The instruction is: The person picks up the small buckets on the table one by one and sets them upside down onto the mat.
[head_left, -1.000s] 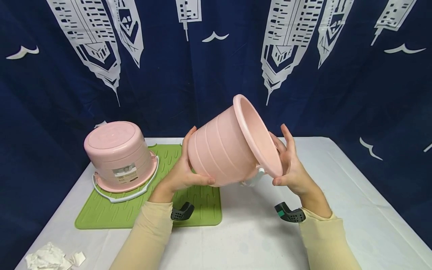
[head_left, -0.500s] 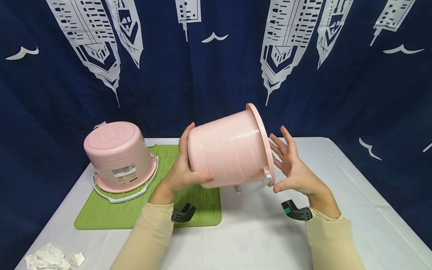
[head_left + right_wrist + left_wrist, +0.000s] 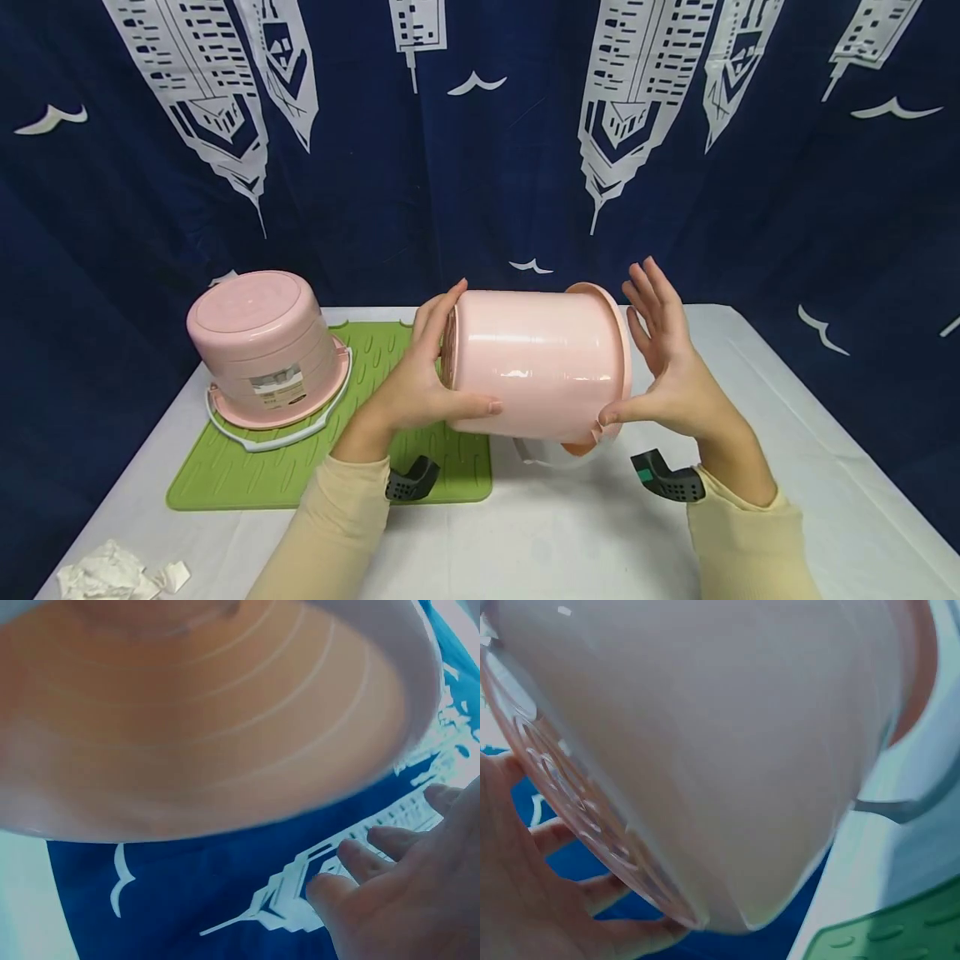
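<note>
A pink bucket (image 3: 536, 358) lies on its side in the air in the head view, its mouth to the right and its handle (image 3: 534, 452) hanging below. My left hand (image 3: 420, 379) grips the base end, thumb along the near side. In the left wrist view its fingers (image 3: 604, 892) reach along the ringed base. My right hand (image 3: 675, 375) is at the rim with fingers straight and raised, the thumb right at the rim's lower edge. The right wrist view looks into the bucket's ridged inside (image 3: 247, 727), with those fingers apart from the rim.
On the left, a second pink bucket (image 3: 262, 350) stands upside down on a green mat (image 3: 457, 467), its white handle (image 3: 300, 433) lying at the front. Crumpled white paper (image 3: 108, 575) is at the near left. A dark blue curtain (image 3: 480, 183) hangs behind the white table (image 3: 585, 542).
The bucket has turned about its length and dropped from a raised tilt to nearly level, its inside turning away from view. The right hand has let go of the rim and straightened its fingers.
</note>
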`<state>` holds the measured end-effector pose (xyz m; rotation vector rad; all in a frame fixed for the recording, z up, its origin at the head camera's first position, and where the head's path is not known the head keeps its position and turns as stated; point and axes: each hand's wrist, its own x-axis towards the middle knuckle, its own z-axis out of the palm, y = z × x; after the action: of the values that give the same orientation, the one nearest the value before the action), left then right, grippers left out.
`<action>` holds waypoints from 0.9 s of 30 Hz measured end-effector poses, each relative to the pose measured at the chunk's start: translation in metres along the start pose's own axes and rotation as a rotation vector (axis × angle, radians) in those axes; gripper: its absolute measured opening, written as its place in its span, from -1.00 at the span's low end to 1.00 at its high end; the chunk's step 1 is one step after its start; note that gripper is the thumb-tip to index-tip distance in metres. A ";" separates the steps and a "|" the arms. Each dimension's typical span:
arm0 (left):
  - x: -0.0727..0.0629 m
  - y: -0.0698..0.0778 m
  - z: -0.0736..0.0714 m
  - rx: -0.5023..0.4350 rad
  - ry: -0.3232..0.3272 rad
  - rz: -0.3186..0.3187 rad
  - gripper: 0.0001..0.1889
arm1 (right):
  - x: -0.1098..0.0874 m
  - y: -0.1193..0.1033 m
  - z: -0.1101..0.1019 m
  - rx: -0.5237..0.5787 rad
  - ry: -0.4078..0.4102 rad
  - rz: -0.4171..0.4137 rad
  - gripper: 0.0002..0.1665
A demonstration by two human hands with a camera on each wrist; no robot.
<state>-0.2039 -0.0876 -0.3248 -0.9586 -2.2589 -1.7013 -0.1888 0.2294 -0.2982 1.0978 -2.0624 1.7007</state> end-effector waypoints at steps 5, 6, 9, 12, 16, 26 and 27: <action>-0.001 0.009 0.004 0.043 -0.010 -0.019 0.29 | 0.000 -0.008 0.005 -0.176 -0.006 -0.037 0.91; -0.001 0.010 0.004 0.048 -0.009 -0.024 0.28 | 0.000 -0.009 0.006 -0.212 -0.009 -0.035 0.91; -0.002 0.015 0.007 0.071 -0.008 -0.028 0.26 | 0.000 -0.013 0.010 -0.291 -0.023 0.000 0.90; -0.002 0.021 0.011 0.115 -0.013 -0.025 0.25 | 0.000 -0.013 0.014 -0.318 -0.052 0.065 0.91; -0.002 0.026 0.013 0.155 0.004 -0.005 0.26 | 0.002 -0.010 0.020 -0.328 -0.103 0.110 0.93; -0.003 0.030 0.018 0.183 0.045 -0.036 0.22 | 0.003 -0.007 0.028 -0.595 -0.186 0.141 0.87; -0.004 0.031 0.018 0.181 0.046 -0.038 0.23 | 0.003 -0.007 0.029 -0.617 -0.185 0.133 0.86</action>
<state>-0.1791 -0.0681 -0.3077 -0.8346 -2.3664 -1.4844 -0.1785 0.2014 -0.2997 0.9458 -2.5647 0.9055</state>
